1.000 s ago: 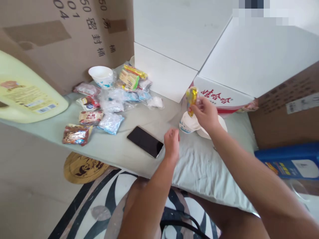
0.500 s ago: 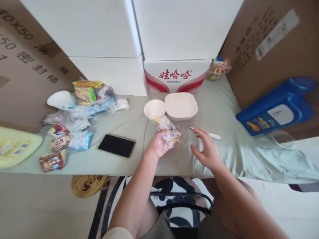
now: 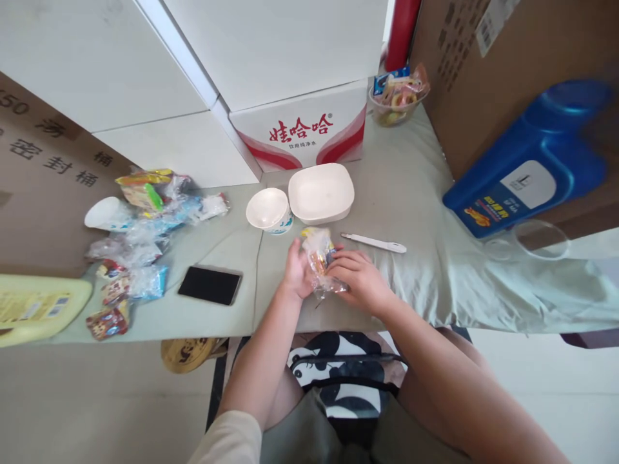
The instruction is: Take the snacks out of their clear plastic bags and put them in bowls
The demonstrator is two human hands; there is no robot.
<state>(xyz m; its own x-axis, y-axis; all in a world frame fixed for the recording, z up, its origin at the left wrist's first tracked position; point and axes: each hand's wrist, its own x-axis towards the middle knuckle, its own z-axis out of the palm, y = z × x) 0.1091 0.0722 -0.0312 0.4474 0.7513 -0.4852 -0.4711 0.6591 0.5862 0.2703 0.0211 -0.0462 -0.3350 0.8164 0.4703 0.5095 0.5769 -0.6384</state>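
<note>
A crinkled clear plastic snack packet with yellow and orange print is held between both hands, just in front of the bowls. My left hand is closed round its left side. On its right side, my right hand grips it with bent fingers; the fingertips are partly hidden by the plastic. Beyond the packet stand a white paper bowl with blue print at its base and a shallow white rectangular dish. A white-handled knife lies right of the packet, apart from my hands.
A black phone lies to the left, near several snack packets and wrappers and a tipped paper cup. A blue bottle leans at right. A white carton and a tub of snacks stand behind.
My right hand has moved left from beside the knife and taken hold of the packet. The camera view has turned a little, shifting the scene.
</note>
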